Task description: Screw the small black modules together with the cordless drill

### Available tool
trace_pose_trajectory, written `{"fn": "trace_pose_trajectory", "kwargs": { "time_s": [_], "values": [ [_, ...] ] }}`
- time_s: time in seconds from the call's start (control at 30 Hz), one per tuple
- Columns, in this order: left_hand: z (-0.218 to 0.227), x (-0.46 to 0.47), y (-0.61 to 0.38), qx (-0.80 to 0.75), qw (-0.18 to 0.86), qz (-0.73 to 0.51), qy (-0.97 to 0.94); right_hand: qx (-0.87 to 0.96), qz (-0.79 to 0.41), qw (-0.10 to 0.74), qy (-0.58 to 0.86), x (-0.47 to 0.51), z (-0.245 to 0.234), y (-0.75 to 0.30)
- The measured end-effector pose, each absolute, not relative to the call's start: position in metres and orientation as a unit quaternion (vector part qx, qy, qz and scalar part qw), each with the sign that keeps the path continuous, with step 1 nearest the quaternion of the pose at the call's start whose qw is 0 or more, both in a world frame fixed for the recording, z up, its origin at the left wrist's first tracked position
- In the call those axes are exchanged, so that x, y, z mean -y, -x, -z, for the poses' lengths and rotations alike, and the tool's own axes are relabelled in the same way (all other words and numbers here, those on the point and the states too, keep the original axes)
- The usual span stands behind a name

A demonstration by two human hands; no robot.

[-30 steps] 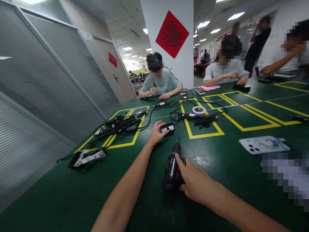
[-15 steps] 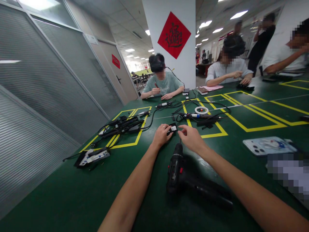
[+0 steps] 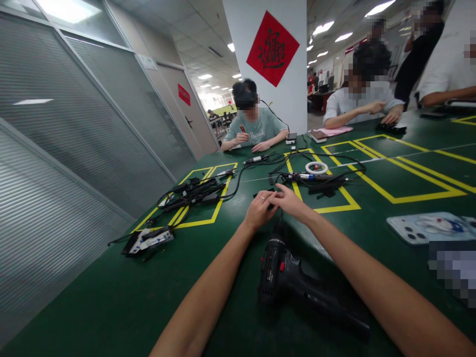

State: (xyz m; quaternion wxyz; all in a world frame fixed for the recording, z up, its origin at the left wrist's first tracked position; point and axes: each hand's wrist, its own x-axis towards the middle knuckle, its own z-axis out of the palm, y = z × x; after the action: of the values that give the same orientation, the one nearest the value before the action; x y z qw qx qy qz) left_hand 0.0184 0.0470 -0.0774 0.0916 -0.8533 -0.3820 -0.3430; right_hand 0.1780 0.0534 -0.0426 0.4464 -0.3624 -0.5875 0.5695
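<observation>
The black drill (image 3: 273,277) is laid flat on the green surface (image 3: 111,297), and just past its front end a small black case (image 3: 257,194) is mostly covered by the left hand (image 3: 259,210) and right hand (image 3: 292,202). Fingers are bunched in close; whether anything's actually gripped can't be told, tbh. Black cables (image 3: 193,193) are piled well left of the drill.

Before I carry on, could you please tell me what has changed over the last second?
The right hand let go of the cordless drill and moved forward to meet the left hand at the small black case. The left hand moved further over the case, whose white pieces are now hidden. The drill stayed lying on the table; the smartphone and white ring stayed too.
</observation>
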Motion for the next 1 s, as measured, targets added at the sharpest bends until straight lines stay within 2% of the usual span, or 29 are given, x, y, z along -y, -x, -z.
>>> {"fn": "trace_pose_trajectory", "kwargs": {
  "time_s": [0.2, 0.37, 0.43, 0.53, 0.67, 0.77, 0.9, 1.0],
  "values": [
    [0.081, -0.047, -0.02, 0.396, 0.064, 0.347, 0.848, 0.559, -0.637, 0.419, 0.326, -0.051, 0.042, -0.179],
    [0.072, -0.041, -0.022, 0.381, 0.03, 0.35, 0.855, 0.569, -0.61, 0.437, 0.337, -0.059, 0.055, -0.177],
    [0.07, -0.04, -0.016, 0.395, 0.034, 0.348, 0.849, 0.586, -0.557, 0.454, 0.373, -0.067, 0.061, -0.175],
    [0.073, -0.046, 0.001, 0.455, 0.056, 0.343, 0.82, 0.638, -0.414, 0.47, 0.448, -0.077, 0.064, -0.175],
    [0.085, -0.057, 0.02, 0.498, 0.006, 0.318, 0.807, 0.739, -0.264, 0.397, 0.475, -0.078, 0.062, -0.174],
    [0.091, -0.062, 0.02, 0.482, -0.041, 0.349, 0.803, 0.806, -0.159, 0.331, 0.464, -0.076, 0.068, -0.174],
    [0.092, -0.065, 0.012, 0.462, -0.088, 0.387, 0.793, 0.829, -0.114, 0.29, 0.464, -0.081, 0.081, -0.176],
    [0.093, -0.067, 0.013, 0.468, -0.116, 0.382, 0.788, 0.83, -0.128, 0.321, 0.438, -0.087, 0.086, -0.178]
  ]
}}
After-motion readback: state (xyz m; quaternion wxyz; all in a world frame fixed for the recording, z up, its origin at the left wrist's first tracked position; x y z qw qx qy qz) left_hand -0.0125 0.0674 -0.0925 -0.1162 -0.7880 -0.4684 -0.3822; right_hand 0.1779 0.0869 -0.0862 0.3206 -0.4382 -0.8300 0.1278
